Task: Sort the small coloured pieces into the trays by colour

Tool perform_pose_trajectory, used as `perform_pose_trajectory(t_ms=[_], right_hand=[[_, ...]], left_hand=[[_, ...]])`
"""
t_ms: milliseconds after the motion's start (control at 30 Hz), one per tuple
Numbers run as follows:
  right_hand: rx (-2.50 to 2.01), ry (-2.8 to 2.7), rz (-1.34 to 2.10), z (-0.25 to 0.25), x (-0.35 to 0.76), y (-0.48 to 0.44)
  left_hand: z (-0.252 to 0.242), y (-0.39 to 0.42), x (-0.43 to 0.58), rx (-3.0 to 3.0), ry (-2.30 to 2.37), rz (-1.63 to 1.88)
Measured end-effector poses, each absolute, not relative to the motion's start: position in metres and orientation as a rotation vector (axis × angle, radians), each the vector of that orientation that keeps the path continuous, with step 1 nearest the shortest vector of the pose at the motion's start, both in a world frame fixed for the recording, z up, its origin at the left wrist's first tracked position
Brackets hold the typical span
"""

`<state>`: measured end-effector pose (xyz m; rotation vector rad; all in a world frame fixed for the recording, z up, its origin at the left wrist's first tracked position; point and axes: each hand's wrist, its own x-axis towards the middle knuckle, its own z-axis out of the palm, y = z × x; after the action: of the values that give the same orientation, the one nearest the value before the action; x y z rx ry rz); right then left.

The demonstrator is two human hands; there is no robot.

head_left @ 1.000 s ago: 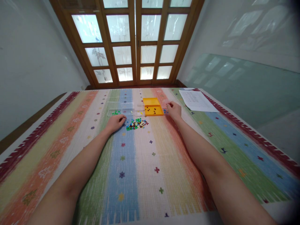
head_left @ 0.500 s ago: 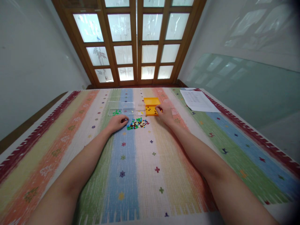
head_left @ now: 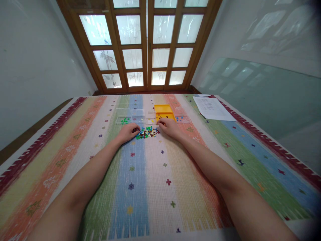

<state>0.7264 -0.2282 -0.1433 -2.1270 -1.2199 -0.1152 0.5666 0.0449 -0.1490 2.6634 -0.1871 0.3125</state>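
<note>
A small heap of mixed beads or tiny bricks (head_left: 146, 133), in green, blue, yellow, white and dark brown, lies on the striped tablecloth. At its left edge my left hand (head_left: 127, 132) rests with curled fingers; what they pinch, if anything, is too small to make out. My right hand (head_left: 170, 128) is over the heap's right side, just in front of the open yellow box (head_left: 163, 108), thumb and fingers drawn together. Whether a piece is between them is hidden. Several dark pieces lie inside the yellow box, partly covered by that hand.
Behind the heap, a clear case (head_left: 136, 114) holds green pieces (head_left: 125, 121) at left. A clear tray (head_left: 150, 123) with a few yellow and white pieces stands mid-row, and another clear box (head_left: 185, 119) has blue ones. Printed paper (head_left: 213, 107) lies far right; wooden doors (head_left: 147, 47) stand beyond.
My right hand has come away from inside the yellow box, moving left and nearer to the heap; blue pieces in the right clear box now show. My left hand has shifted slightly right.
</note>
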Motion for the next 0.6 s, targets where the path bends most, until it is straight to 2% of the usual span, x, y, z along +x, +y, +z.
perform_pose_trajectory(t_ms=[600], right_hand=[[-2.178,-1.435,-0.031,-0.1495,0.7274,-0.2283]], left_hand=[[-0.1500,0.0438,0.5669,2.653,-0.119,0.342]])
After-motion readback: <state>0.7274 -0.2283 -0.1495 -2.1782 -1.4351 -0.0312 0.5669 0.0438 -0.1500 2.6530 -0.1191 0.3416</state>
